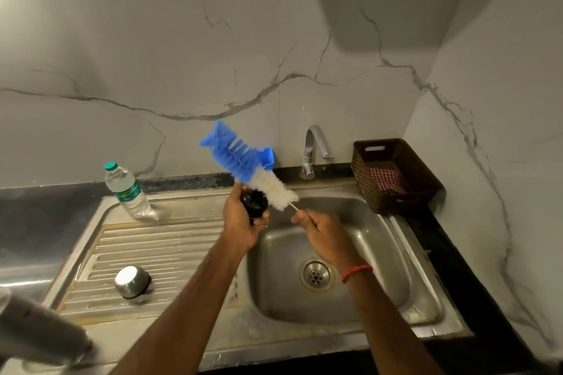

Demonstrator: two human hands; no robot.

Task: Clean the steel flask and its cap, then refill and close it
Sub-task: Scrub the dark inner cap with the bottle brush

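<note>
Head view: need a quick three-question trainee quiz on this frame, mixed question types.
1. True or false: the left hand holds the black cap.
2. The right hand grips: A) the tap, B) the brush by its thin handle, C) the plastic bottle.
3. Fill in: inside the basket lies a ___.
Key: 1 true; 2 B; 3 checked cloth.

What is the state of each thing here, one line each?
Black cap: gripped in the left hand.
Brush: handle pinched by the right hand, bristles at the cap.
Water bottle: upright, capped.
Steel cup: upside down on the drainboard.
Tap: no water running.
</note>
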